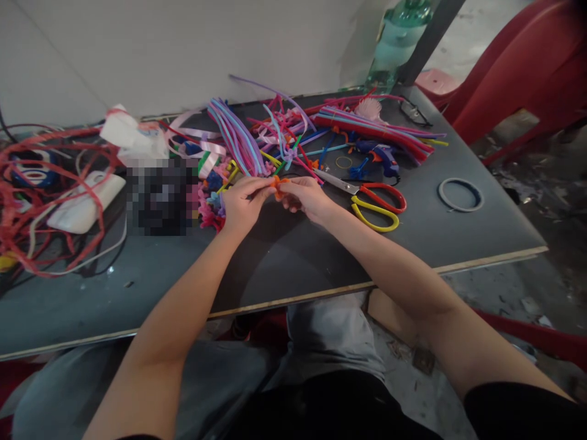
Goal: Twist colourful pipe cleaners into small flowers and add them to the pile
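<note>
Head: my left hand point(243, 205) and right hand point(309, 197) pinch an orange piece point(277, 189).
Seemingly shaping it; next likely needs steady pressure.

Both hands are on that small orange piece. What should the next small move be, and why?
I'd probably steady the orange piece with the left hand and bend it slightly with the right hand: the fingertips of both hands meet at it, while the scissors lie unheld on the table.
</note>
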Available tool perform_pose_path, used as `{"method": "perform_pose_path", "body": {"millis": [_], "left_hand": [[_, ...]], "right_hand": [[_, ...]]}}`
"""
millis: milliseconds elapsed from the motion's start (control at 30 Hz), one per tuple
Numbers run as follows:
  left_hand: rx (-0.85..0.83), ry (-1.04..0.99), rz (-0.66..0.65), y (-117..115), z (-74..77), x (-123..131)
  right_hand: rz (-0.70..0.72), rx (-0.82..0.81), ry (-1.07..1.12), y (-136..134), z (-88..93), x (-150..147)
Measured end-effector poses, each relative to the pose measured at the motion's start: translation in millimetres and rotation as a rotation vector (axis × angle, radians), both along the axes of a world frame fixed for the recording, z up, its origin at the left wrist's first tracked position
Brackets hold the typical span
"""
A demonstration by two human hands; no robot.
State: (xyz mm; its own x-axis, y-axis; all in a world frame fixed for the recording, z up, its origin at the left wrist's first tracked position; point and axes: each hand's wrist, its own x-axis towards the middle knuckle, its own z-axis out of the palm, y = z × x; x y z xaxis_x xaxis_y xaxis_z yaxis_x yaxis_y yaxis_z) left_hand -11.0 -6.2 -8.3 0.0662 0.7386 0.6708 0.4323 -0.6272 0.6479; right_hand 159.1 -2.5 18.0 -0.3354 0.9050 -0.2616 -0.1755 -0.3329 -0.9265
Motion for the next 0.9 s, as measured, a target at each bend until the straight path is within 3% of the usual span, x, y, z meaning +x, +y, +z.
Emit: {"method": "perform_pose_path", "body": {"millis": [367,567,733,833,900], "left_hand": [[0.051,-0.096,-0.017,3,-2.3,2],[-0.088,-0.111,0.012,5,-10.5,2],[-0.030,0.019,-0.017,4,-11.1,-1],[-0.007,0.078,0.039,2,-8.1,-2],[-0.012,0.081,0.070,2,-6.7,-2]], "right_hand": [[0.008,-0.001,-0.004,-3,2.4,-2],[-0.148,-0.130,0.102,-6,6.6,-6],[-0.187,-0.220,0.134,-4,5.5,-9],[-0.183,-0.168,0.092,-4,1.7,-8],[-0.197,-0.038,0.011,-4,-1.0,-8]]}}
